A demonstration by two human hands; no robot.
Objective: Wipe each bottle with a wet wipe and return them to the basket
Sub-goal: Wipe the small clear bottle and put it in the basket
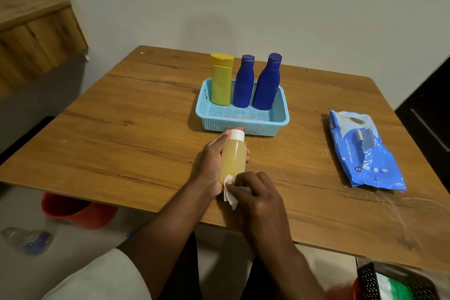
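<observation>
The clear plastic bottle of pale yellow liquid with a white screw cap [233, 156] is held tilted above the wooden bench [136, 134], just in front of the light blue perforated plastic basket [241, 117], its cap pointing toward the basket. The left hand [211, 165] has its grip curled round the bottle's body from the left side, fingertips showing on the far side. The right hand [255, 198] pinches a folded white wet wipe [230, 192] in its grip and presses it against the bottle's lower end, nearest the person.

Inside the basket, along its far wall, stand three upright bottles: a yellow flat-sided plastic bottle with a yellow flip cap [221, 79] at the left, a dark blue waisted plastic bottle [244, 81] in the middle and a second dark blue waisted bottle [267, 81] at the right. The near half of the basket floor holds no bottle.

To the right of the basket, well apart from it, a blue plastic pack of wet wipes [362, 151] lies flat on the bench with its top flap torn open. Left of the basket and below the bench edge, an orange-red plastic bucket [75, 210] sits on the floor.
</observation>
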